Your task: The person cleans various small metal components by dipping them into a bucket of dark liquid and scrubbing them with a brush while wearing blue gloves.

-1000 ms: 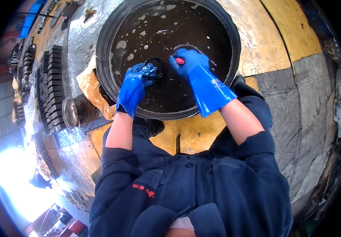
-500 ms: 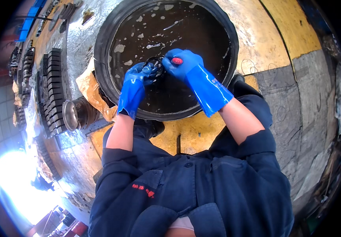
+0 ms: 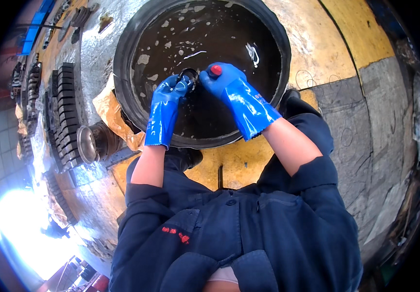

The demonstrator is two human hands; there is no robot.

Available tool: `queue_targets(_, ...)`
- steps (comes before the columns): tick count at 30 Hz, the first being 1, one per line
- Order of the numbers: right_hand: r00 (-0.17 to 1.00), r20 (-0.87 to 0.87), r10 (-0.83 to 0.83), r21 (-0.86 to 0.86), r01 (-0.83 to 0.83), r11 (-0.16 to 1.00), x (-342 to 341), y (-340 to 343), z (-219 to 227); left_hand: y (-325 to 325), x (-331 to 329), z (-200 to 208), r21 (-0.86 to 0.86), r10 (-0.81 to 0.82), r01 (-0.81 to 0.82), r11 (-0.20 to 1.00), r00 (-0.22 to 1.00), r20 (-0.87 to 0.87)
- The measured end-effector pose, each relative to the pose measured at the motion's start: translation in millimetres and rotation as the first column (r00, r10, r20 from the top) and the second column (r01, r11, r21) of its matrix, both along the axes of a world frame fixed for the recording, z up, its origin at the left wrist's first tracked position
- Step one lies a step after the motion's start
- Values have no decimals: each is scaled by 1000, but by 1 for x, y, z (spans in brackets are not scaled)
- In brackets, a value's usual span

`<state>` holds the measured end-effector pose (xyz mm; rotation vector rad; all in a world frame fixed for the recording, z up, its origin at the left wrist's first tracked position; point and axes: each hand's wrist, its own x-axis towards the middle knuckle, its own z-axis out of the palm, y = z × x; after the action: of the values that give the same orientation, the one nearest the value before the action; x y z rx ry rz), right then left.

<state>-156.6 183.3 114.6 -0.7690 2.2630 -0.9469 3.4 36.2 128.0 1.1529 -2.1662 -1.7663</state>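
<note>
Both hands wear long blue rubber gloves and work above a wide black tub (image 3: 124, 63) of dark liquid with foam specks. My left hand (image 3: 170, 91) is closed around a dark, wet, ring-shaped metal part (image 3: 189, 76), just over the liquid. Beside it, my right hand (image 3: 225, 82) makes a fist around a red-handled tool (image 3: 215, 70). Only the rounded red end shows above the glove; the tool's working end is hidden, near the part. Whether the tool touches the part cannot be made out.
Left of the tub lie crumpled brown paper (image 3: 108, 109) and a metal cylinder (image 3: 88, 143). Farther left stand rows of dark metal blocks (image 3: 67, 104). My boot (image 3: 300, 104) is close to the tub's right side, and grey mats (image 3: 346, 126) cover the floor beyond.
The ring-shaped part has tilted and shows its opening more plainly. My right fist has turned and shifted slightly left, tipping the red handle upward. Foam and glints on the liquid have shifted.
</note>
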Motion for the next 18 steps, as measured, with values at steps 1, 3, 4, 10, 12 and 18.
queue_targets(1,996,90,-23,60,17,998,-1,2,-3,0,-2,-2,47,28,-25,999,997,-70)
queue_targets(3,971,234,-40,103,16,995,0,2,0,-3,0,-2,141,106,-78,987,974,-201)
queue_targets(4,957,287,-35,89,10,996,-1,4,2,-6,2,-1,141,125,-101,985,977,-175)
queue_targets(10,973,210,-100,108,78,991,-10,8,1,-13,9,6,179,166,-141,974,978,-130)
queue_targets(12,998,30,-57,177,51,983,-11,9,0,-11,7,11,167,133,-115,979,986,-101)
queue_targets(18,996,0,88,-484,-77,872,-8,4,7,-8,7,6,199,119,-91,976,984,-130)
